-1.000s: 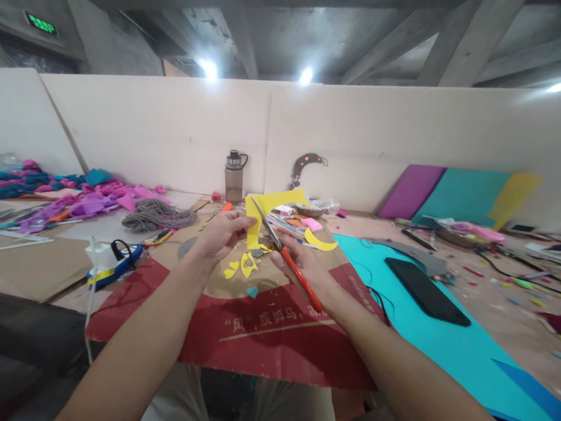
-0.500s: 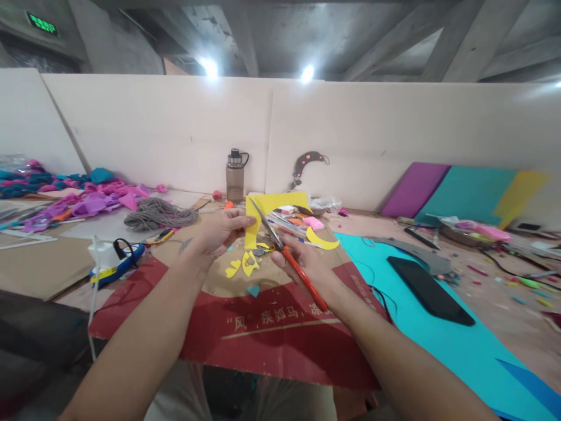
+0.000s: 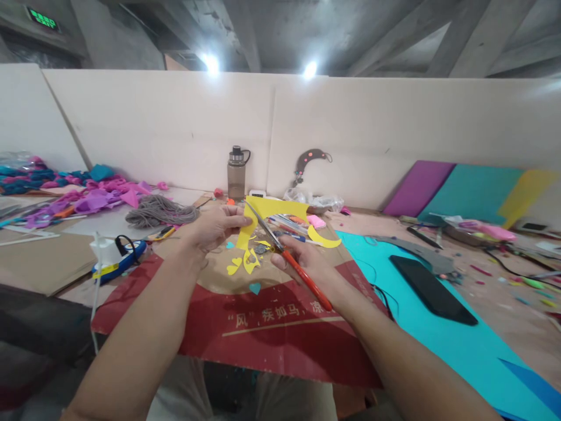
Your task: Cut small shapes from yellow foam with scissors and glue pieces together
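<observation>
My left hand [image 3: 219, 228] pinches the left side of a yellow sheet [image 3: 280, 207] that has a curved cut-out along its lower edge. In my right hand [image 3: 302, 254] is a pair of scissors [image 3: 307, 279] with red handles, its blades pointing up and left against the sheet near my left fingertips. Below the hands, a yellow heart-shaped piece [image 3: 234, 266], a yellow offcut [image 3: 251, 261] and a small teal heart [image 3: 255, 288] lie on red-and-brown cardboard [image 3: 280, 345]. A yellow crescent [image 3: 324, 237] rests just beyond my right hand.
A bottle [image 3: 236, 175] stands against the white partition [image 3: 175, 128]. Grey cord [image 3: 160, 211] and purple scraps [image 3: 94, 202] lie left, near a blue-and-white boat-shaped item [image 3: 118, 257]. On the right, a black phone [image 3: 432, 289] rests on a turquoise sheet [image 3: 473, 362].
The yellow sheet has tilted and dropped slightly between the hands, and its lower left end has swung left. Both hands keep their hold; the view has shifted a little.
</observation>
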Demonstrator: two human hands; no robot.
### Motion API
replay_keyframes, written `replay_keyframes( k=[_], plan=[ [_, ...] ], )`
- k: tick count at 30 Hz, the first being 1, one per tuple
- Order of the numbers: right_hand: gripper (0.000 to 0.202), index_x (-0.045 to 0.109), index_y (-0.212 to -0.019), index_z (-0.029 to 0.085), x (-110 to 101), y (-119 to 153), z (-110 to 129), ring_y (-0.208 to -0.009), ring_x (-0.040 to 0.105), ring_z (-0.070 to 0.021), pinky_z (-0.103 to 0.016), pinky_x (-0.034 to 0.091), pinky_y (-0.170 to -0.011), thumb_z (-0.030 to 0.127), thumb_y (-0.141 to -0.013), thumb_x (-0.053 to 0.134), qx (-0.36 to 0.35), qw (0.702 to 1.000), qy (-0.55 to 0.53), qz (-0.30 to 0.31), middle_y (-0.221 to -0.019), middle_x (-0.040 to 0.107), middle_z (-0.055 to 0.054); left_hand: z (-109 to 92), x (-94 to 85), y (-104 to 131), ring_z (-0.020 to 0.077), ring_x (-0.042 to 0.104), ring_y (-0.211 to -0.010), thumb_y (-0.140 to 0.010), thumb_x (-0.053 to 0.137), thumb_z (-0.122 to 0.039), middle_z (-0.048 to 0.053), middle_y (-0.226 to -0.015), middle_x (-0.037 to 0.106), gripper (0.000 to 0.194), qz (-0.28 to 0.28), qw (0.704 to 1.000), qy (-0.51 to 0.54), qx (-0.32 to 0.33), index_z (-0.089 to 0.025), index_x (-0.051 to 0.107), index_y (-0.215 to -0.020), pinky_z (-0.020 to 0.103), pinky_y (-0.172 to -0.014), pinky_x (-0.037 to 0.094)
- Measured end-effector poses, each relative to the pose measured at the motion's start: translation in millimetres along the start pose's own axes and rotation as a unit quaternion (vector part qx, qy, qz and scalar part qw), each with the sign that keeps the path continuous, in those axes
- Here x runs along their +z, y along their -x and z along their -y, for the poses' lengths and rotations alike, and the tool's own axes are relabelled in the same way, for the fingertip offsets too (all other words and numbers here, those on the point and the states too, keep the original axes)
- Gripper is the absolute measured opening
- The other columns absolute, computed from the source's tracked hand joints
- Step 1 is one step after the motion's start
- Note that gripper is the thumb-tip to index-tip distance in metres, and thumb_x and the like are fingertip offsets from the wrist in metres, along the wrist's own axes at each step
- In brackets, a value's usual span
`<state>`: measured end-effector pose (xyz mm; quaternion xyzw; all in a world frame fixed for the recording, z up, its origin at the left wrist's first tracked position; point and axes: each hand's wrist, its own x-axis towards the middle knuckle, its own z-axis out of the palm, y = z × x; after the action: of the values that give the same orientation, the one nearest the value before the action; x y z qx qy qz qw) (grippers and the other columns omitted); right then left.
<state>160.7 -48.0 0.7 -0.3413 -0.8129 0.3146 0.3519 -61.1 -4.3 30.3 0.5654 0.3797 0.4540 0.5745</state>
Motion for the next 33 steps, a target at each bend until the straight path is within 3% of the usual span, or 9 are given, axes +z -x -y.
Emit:
replay_keyframes(
  k=[14, 33],
  plan=[
    [0.028, 0.062, -0.090, 0.018, -1.6, -0.5, 0.0, -0.067, 0.049, -0.0136, -0.025, 0.039, -0.063, 0.045, -0.084, 0.058, 0.002, 0.999, 0.043, 0.012, -0.077, 0.058, 0.000, -8.8, -4.2, 4.6, 0.0052, 0.043, -0.043, -0.061, 0.074, -0.020, -0.001, -0.051, 0.054, 0.017, -0.002, 0.997, -0.073, -0.013, -0.015, 0.060, -0.054, 0.019, -0.042, 0.032],
    [0.032, 0.068, -0.088, 0.018, -0.6, -1.5, 0.0, -0.056, 0.040, -0.0104, -0.023, 0.032, -0.054, 0.048, -0.079, 0.063, 0.066, 0.997, 0.014, 0.041, -0.066, 0.053, 0.002, 1.4, -19.1, -4.1, 0.0072, 0.050, -0.048, -0.057, 0.078, -0.020, 0.001, -0.057, 0.061, 0.015, 0.016, 0.994, -0.082, -0.069, -0.014, 0.064, -0.060, 0.018, -0.044, 0.038]
  ],
)
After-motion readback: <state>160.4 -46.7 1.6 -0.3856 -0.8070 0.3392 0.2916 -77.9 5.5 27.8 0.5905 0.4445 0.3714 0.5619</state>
